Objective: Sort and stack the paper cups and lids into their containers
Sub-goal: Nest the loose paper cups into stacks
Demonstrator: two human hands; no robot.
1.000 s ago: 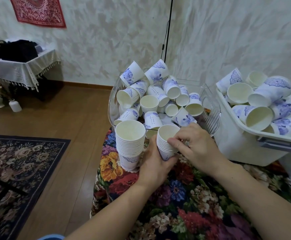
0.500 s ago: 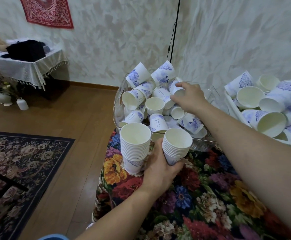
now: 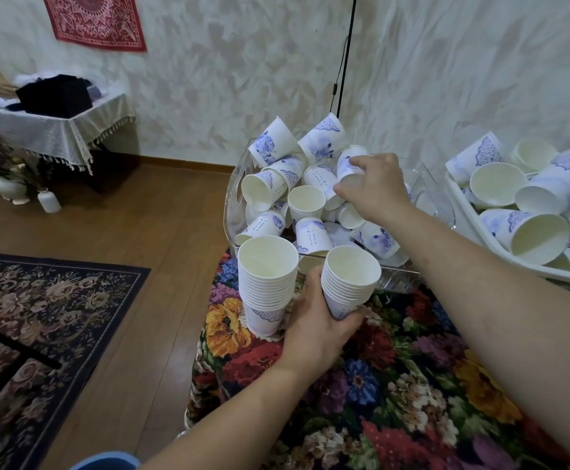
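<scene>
While the left hand (image 3: 314,325) gripped the smaller nested stack (image 3: 348,283) near its base, the stack stood upright with its mouth open and facing upward, a position that judged suitable for receiving another cup. Its fingers (image 3: 353,317) were curled round the lower cups, clamped on them. Just beside it, to the left, a taller nested stack (image 3: 266,283) rested on the floral worktop (image 3: 395,385) unheld, apparently parked as a finished column.

The right hand (image 3: 373,188) reached into the clear container (image 3: 234,198) behind the stacks, where loose cups lay heaped at all angles. Its fingers (image 3: 356,162) and thumb were closed on a single blue-patterned cup (image 3: 349,164) at the top of the heap, pinching it near the rim end. Taking from the top likely avoided disturbing the pile.

Further right, a white bin (image 3: 480,239) held larger loose cups, separate from the smaller ones, which suggested sorting by size. No lids could be identified.

Beyond the worktop were a wooden floor (image 3: 141,249), a patterned rug (image 3: 39,300), and a side table (image 3: 56,123) under a lace cloth.
</scene>
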